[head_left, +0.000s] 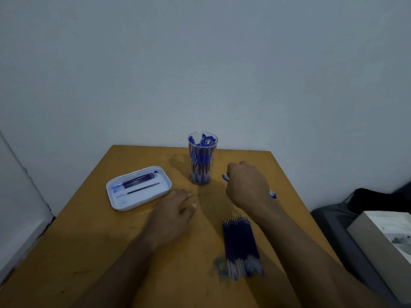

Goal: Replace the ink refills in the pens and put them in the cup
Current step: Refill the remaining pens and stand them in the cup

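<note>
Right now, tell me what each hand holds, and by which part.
The right hand grips a pen around its middle, both ends poking out past the fist. The left hand holds nothing; it lies open over the table.

Clear plastic cup, matt wooden table

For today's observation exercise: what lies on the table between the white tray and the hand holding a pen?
In the head view, the clear cup of pens stands between the white tray and the right hand.

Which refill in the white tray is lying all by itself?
The single dark refill nearer the person lies alone in the white tray; the other refills lie bunched together behind it.
</note>
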